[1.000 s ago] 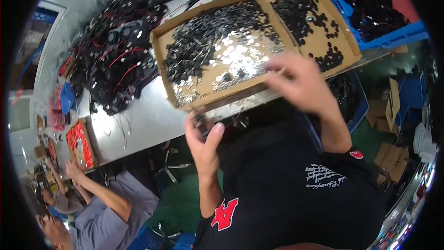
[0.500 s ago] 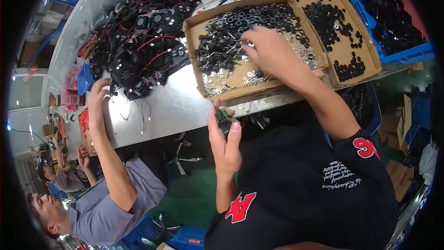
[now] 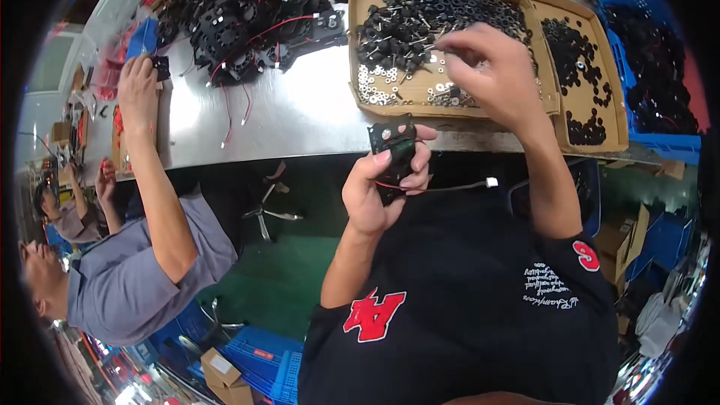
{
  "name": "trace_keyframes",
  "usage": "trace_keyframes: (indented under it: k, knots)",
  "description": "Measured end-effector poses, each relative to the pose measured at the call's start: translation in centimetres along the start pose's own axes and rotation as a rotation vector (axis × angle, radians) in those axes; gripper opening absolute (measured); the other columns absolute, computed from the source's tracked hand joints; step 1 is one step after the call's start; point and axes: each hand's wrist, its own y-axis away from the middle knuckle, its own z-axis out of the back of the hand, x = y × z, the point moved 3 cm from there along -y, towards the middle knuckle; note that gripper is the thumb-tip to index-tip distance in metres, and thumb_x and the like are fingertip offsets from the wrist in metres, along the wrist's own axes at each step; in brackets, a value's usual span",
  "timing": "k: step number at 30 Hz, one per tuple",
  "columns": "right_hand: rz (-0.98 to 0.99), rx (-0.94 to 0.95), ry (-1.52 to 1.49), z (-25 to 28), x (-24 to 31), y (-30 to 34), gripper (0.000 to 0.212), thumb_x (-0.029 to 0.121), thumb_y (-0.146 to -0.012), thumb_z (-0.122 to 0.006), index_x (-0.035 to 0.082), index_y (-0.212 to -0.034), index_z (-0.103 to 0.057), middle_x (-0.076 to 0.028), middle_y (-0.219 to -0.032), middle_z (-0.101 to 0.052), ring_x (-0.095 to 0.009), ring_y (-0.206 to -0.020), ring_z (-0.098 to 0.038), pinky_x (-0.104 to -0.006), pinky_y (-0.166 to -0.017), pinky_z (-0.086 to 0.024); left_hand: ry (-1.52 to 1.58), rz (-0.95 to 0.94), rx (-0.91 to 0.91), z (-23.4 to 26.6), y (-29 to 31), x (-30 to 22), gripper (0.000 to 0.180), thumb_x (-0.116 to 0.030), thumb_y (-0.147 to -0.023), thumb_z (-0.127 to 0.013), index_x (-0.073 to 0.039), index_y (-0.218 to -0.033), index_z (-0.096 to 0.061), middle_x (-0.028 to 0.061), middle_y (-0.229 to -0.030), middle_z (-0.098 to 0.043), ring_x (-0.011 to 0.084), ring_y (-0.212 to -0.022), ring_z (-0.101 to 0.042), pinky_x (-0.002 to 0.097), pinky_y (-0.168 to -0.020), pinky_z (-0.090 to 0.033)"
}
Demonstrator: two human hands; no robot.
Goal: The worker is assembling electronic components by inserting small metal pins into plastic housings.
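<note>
My left hand (image 3: 367, 191) grips a black plastic assembly (image 3: 394, 151) in front of the table edge, fingers and thumb wrapped round it. A thin cable with a white connector (image 3: 492, 182) runs out of it to the right. My right hand (image 3: 499, 79) is curled above a shallow cardboard tray (image 3: 450, 111), thumb and fingers bent toward each other; whatever lies between them is too small or blurred to name. Inside the tray are black-headed screws (image 3: 390, 41), black rings (image 3: 465, 4) and silver nuts or washers (image 3: 375, 86).
A second cardboard tray (image 3: 621, 109) with small black parts adjoins on the right, beside a blue crate (image 3: 626, 79) of black parts. Black fan assemblies (image 3: 225, 37) with red wires are heaped at the back left. A co-worker's hand (image 3: 139, 94) is at the table's left.
My left hand has raised and turned the black assembly, so its cable now shows. The right hand has moved from over the screws toward me. The view has shifted, and the co-worker's hand has moved left.
</note>
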Motion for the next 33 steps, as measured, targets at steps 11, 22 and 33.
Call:
trace_keyframes:
  k: [11, 22, 33]
  knots:
    - [0.13, 0.009, -0.455, -1.1, 2.9, 6.5, 0.022, 0.0, -0.074, -0.076, -0.001, -0.096, -0.071, -0.01, -0.088, -0.07, -0.015, -0.075, -0.065, -0.0254, -0.065, -0.05, -0.416, -0.149, -0.172, -1.5, -0.7, 1.1, 0.052, -0.043, -0.092, -0.043, 0.0, -0.121, -0.047, 0.0056, -0.1, -0.056, 0.007, -0.073, -0.043, 0.0228, -0.061, -0.033]
    - [-0.323, 0.104, -1.007, -2.0, 1.9, 7.7, 0.022, -0.004, -0.082, -0.07, -0.004, -0.104, -0.065, -0.009, -0.102, -0.067, -0.012, -0.087, -0.065, -0.0253, -0.076, -0.054, -0.674, -0.091, -0.179, -1.5, -0.5, -0.1, 0.054, -0.031, -0.098, -0.051, 0.008, -0.134, -0.042, 0.0129, -0.12, -0.059, 0.0172, -0.11, -0.056, 0.0307, -0.098, -0.042]
    - [-0.196, -0.141, -0.465, 2.1, -1.0, 8.0, 0.018, 0.002, -0.079, -0.066, -0.002, -0.096, -0.062, -0.005, -0.088, -0.062, -0.008, -0.075, -0.06, -0.0236, -0.067, -0.049, -0.305, -0.139, -0.288, -1.1, -0.9, 1.3, 0.055, -0.034, -0.091, -0.046, 0.009, -0.126, -0.044, 0.0041, -0.084, -0.042, 0.0103, -0.062, -0.041, 0.021, -0.052, -0.031]
